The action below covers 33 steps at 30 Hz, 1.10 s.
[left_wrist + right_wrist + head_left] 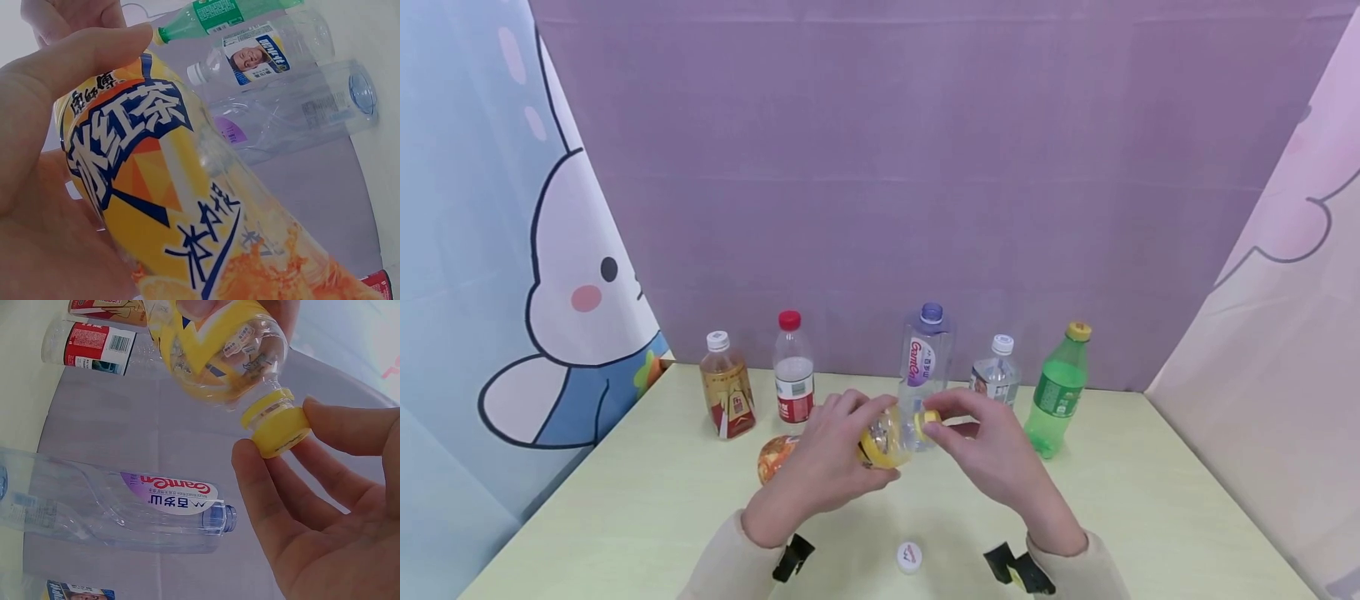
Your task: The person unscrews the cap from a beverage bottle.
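Over the pale yellowish tabletop [1150, 500], near the middle of its width, a clear plastic bottle with a yellow and orange printed label [147, 169] is held tilted, its neck toward the right edge. The left-hand grip [827, 458] is wrapped around its body; the right-hand grip [996, 454] pinches the ribbed yellow plastic cap [281, 432] at the neck. The step in hand seems to be the turning of this cap. A narrow strip shows between the cap and the ring below it, so I judge it is not fully seated; whether it goes on or off, I cannot tell. The next move probably calls for a steady body and a twist in line with the neck.

The tall bluish clear bottle without cap [923, 350], near the far edge, is partly behind the hands. The clear bottle with white cap [996, 377], nearer the far right corner, is partly covered too. The left wrist view cuts off the held bottle's base. On the small round white cap [909, 557], toward the near edge, the mark is unreadable.
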### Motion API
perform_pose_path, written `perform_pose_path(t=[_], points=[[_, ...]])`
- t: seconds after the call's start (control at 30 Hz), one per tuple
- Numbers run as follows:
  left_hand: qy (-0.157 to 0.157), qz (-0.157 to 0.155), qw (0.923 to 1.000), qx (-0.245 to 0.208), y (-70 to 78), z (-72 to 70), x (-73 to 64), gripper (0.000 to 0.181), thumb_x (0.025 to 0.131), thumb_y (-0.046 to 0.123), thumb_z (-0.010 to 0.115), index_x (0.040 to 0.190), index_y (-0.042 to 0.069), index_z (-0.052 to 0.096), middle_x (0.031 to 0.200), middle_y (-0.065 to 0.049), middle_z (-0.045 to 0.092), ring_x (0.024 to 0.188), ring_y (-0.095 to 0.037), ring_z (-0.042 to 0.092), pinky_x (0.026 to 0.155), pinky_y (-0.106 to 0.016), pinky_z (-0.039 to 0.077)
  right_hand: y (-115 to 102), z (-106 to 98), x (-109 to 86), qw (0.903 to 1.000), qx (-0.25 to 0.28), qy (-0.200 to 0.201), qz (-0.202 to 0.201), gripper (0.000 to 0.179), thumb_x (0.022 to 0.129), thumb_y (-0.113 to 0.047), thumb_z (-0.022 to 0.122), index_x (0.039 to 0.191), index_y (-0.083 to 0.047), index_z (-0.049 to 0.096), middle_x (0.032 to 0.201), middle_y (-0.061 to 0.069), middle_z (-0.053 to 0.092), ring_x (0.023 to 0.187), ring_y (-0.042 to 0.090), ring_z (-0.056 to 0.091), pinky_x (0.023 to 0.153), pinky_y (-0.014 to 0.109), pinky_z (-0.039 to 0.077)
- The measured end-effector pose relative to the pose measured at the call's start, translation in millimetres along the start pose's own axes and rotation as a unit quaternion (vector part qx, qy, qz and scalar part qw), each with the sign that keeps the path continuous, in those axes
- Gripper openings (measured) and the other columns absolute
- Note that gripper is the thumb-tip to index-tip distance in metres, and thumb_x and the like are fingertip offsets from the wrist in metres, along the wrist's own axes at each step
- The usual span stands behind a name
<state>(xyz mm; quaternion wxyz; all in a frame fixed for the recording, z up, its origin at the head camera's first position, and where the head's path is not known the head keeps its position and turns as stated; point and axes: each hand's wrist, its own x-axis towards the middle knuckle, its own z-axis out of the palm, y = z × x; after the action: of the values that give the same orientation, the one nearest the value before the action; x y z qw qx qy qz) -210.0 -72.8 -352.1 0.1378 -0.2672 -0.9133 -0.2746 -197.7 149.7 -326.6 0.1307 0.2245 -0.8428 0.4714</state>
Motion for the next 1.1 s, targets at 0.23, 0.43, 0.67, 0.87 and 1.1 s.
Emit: perform_pose_path(t=[0.23,0.43,0.67,0.87,1.1], points=[[0.004,-0.007,0.9999,-0.007,0.3,-1.0,-0.3,0.077,0.074,0.031,0.092,0.142,0.022,0.057,0.121,-0.003,0.058,0.109,-0.023,0.048,0.091,-0.044,0.045,-1.7,-1.3,-0.4,0.9995,0.001,-0.011,0.031,0.026,0.092,-0.011,0.075,0.117,-0.006,0.070,0.103,0.004,0.072,0.088,0.015,0.069,0.077,0.027,0.058],[-0.001,-0.011,0.9999,-0.008,0.4,-1.6,-0.4,0.077,0.074,0.031,0.091,0.142,0.023,0.057,0.121,-0.003,0.058,0.110,-0.023,0.048,0.092,-0.045,0.045,-0.7,-1.4,-0.9,0.9996,0.008,-0.015,0.024,0.027,0.090,-0.007,0.077,0.116,-0.006,0.071,0.108,0.005,0.071,0.093,0.017,0.069,0.079,0.028,0.059],[0.001,-0.013,0.9999,-0.006,-1.0,-1.2,0.1,0.077,0.074,0.031,0.091,0.142,0.022,0.057,0.121,-0.003,0.058,0.109,-0.024,0.048,0.092,-0.045,0.045,0.1,1.2,-1.2,0.9997,0.018,-0.013,-0.005,0.029,0.088,0.005,0.074,0.115,-0.004,0.071,0.116,0.008,0.068,0.106,0.025,0.067,0.088,0.031,0.058],[0.002,-0.014,0.9999,-0.002,-2.8,-0.8,0.6,0.077,0.075,0.032,0.091,0.142,0.022,0.057,0.121,-0.003,0.058,0.109,-0.023,0.048,0.092,-0.045,0.045,0.0,2.0,-0.9,0.9997,0.024,-0.007,-0.004,0.028,0.089,0.004,0.073,0.117,-0.004,0.071,0.117,0.008,0.068,0.108,0.027,0.067,0.089,0.031,0.058],[0.005,-0.018,0.9998,0.004,-6.9,-0.4,2.3,0.077,0.075,0.034,0.091,0.142,0.020,0.057,0.122,-0.004,0.058,0.108,-0.024,0.049,0.090,-0.044,0.046,4.4,-0.3,-1.0,0.9989,0.039,0.012,-0.022,0.029,0.090,0.004,0.073,0.118,-0.001,0.071,0.116,0.010,0.068,0.108,0.029,0.067,0.088,0.030,0.058]])
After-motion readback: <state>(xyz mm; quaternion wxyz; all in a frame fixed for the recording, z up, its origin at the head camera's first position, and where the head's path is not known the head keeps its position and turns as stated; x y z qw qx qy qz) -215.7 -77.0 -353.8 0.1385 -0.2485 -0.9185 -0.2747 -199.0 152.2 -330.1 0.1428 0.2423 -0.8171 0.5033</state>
